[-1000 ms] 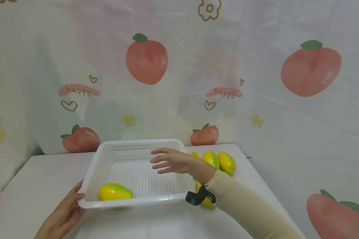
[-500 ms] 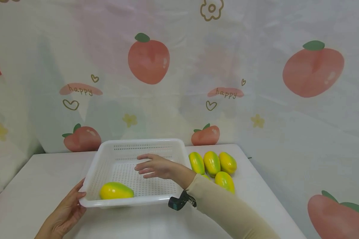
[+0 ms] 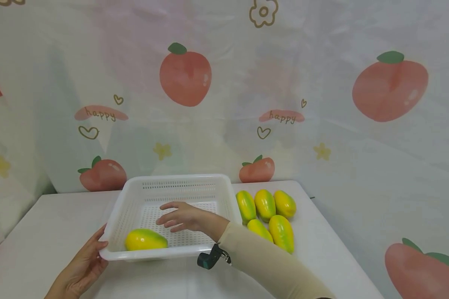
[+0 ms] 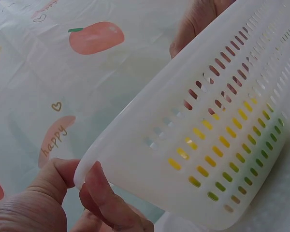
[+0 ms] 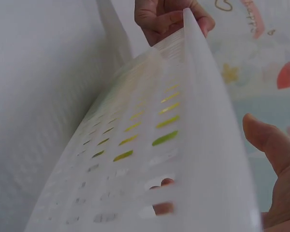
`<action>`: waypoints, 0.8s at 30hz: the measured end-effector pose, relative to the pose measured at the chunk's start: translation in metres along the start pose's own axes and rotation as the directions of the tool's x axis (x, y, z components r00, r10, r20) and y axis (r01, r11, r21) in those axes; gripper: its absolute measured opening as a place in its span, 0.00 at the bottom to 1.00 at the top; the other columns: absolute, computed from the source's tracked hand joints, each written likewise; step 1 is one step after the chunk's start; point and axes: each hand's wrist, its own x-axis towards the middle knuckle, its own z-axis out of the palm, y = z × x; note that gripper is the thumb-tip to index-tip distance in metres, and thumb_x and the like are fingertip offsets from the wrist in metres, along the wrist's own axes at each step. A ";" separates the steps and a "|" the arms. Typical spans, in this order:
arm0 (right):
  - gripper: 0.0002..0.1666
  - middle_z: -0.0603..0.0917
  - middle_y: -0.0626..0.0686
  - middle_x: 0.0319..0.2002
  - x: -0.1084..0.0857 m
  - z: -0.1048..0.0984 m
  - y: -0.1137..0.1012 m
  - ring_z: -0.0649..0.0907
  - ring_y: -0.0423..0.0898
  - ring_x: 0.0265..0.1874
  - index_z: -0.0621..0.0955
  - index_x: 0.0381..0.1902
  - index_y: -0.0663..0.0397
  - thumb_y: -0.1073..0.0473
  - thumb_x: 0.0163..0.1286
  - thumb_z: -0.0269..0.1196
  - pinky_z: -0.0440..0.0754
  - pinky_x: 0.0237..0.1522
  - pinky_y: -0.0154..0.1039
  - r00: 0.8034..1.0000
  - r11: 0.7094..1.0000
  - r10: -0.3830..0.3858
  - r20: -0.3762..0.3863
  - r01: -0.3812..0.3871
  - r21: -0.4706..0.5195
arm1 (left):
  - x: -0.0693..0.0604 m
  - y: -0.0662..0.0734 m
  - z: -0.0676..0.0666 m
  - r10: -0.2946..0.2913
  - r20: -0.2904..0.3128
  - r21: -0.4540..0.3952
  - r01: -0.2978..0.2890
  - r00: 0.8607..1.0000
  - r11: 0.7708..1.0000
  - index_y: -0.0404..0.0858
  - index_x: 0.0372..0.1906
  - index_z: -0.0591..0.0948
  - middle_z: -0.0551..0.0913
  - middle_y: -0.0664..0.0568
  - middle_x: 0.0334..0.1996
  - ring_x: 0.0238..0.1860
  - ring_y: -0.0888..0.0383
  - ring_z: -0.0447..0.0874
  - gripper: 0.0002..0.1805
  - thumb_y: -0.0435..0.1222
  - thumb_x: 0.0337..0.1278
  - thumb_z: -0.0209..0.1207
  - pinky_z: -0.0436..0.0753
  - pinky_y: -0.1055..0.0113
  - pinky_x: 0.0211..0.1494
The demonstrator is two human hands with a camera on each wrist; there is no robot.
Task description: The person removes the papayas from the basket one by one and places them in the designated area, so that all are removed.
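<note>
A white perforated plastic basket (image 3: pixel 179 187) stands on the table, and a yellow-green mango (image 3: pixel 146 239) lies in its front left part. My left hand (image 3: pixel 83 265) grips the basket's front left corner; in the left wrist view thumb and finger pinch the rim (image 4: pixel 121 116). Over the basket's inside, to the right of the mango, is my right hand (image 3: pixel 185 218). Its fingers are spread and loosely bent, with nothing held. In the right wrist view the basket wall hides part of that hand (image 5: pixel 280 169); mango colour shows through the slots.
Several more mangoes (image 3: pixel 265 204) lie close together on the white table (image 3: pixel 314 245), just right of the basket. My right forearm (image 3: pixel 262 261) crosses the basket's front right corner. A fruit-printed cloth (image 3: pixel 217 137) hangs behind the table.
My right hand has moved left and slightly down over the basket, uncovering the mangoes at the right. The left hand keeps its grip; basket and mango stay in place.
</note>
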 end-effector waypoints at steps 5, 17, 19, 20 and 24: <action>0.31 0.87 0.53 0.45 0.003 0.009 -0.001 0.81 0.56 0.54 0.72 0.65 0.53 0.60 0.65 0.66 0.78 0.61 0.56 1.000 0.999 -0.005 0.015 0.005 -0.050 | 0.000 0.001 0.000 -0.007 -0.008 0.002 0.007 1.000 1.000 0.73 0.43 0.83 0.80 0.66 0.44 0.44 0.62 0.80 0.23 0.36 0.73 0.49 0.83 0.74 0.52; 0.30 0.85 0.51 0.45 0.017 0.017 0.001 0.82 0.51 0.47 0.76 0.61 0.47 0.60 0.60 0.70 0.77 0.62 0.57 0.996 0.993 0.085 0.025 -0.083 -0.085 | 0.000 0.001 0.000 -0.009 -0.023 -0.002 0.009 1.000 1.000 0.73 0.43 0.84 0.80 0.64 0.44 0.42 0.62 0.79 0.23 0.35 0.73 0.49 0.82 0.81 0.43; 0.31 0.83 0.51 0.48 0.018 0.018 0.002 0.81 0.52 0.48 0.76 0.61 0.46 0.61 0.60 0.70 0.77 0.62 0.58 0.995 0.990 0.099 0.029 -0.096 -0.104 | 0.000 0.002 0.000 -0.013 -0.016 -0.015 0.013 1.000 1.000 0.72 0.43 0.84 0.80 0.64 0.44 0.42 0.62 0.80 0.23 0.35 0.73 0.49 0.82 0.81 0.43; 0.31 0.82 0.51 0.49 0.018 0.018 0.002 0.81 0.52 0.48 0.76 0.62 0.46 0.61 0.60 0.71 0.77 0.62 0.58 0.994 0.988 0.107 0.031 -0.102 -0.114 | 0.000 0.002 0.000 -0.011 -0.010 -0.017 0.011 1.000 1.000 0.72 0.43 0.84 0.80 0.64 0.44 0.42 0.62 0.80 0.24 0.35 0.73 0.49 0.82 0.81 0.42; 0.32 0.81 0.52 0.50 0.020 0.020 0.004 0.80 0.55 0.51 0.76 0.63 0.47 0.61 0.59 0.70 0.76 0.63 0.59 0.991 0.983 0.123 0.056 -0.114 -0.147 | 0.000 0.002 -0.001 -0.003 0.011 -0.022 0.004 1.000 1.000 0.72 0.44 0.84 0.80 0.63 0.44 0.41 0.63 0.80 0.24 0.34 0.73 0.48 0.82 0.81 0.40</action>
